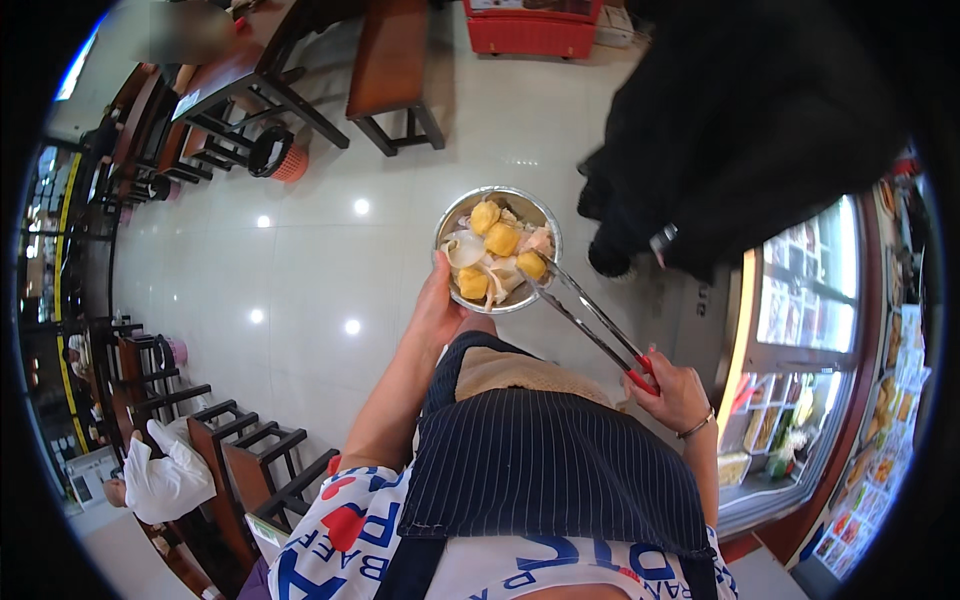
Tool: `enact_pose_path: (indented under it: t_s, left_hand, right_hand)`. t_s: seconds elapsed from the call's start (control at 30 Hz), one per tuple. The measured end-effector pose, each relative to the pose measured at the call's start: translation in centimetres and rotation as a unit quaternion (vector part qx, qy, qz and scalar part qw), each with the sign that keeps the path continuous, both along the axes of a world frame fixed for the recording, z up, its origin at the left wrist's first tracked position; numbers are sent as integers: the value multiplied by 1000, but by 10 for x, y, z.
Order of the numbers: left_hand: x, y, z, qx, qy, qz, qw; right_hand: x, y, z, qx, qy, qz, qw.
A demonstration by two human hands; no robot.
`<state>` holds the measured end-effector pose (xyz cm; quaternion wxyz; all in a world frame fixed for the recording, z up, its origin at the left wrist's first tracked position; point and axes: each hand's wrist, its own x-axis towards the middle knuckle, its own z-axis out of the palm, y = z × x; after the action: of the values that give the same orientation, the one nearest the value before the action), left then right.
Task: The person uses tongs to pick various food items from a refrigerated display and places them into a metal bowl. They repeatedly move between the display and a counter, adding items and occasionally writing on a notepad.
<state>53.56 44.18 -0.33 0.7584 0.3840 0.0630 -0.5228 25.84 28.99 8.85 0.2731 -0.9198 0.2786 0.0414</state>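
Down in the head cam, the left hand [437, 310] is gripping a metal bowl [540, 208] in front of the pinstriped apron [560, 470], and the right hand [675, 393] is clutching red-handled tongs [597, 312], tips sitting at a yellow chunk [531, 265] inside, can't tell if they're pinching it.

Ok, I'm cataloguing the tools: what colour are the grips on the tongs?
The grips of the tongs are red, seen best in the head view.
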Motion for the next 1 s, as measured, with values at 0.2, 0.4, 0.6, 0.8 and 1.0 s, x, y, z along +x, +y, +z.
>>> enact_pose_path:
  t_s: [0.2,0.4,0.6,0.8,1.0]
  left_hand:
    - [105,-14,-32,16,-73,-35,997]
    - [205,-73,-4,64,-96,-58,992]
    - [269,-159,1,49,-94,-101,989]
    - [313,-279,23,20,-96,-128,987]
    - [361,-419,43,18,-68,-170,983]
  right_hand:
    - [118,-19,-21,182,-52,-105,976]
    - [220,-37,-47,230,-152,-154,949]
    - [287,-88,-29,263,-141,-227,927]
    - [329,-188,-27,146,-199,-244,938]
    - [373,-303,14,97,-176,-262,944]
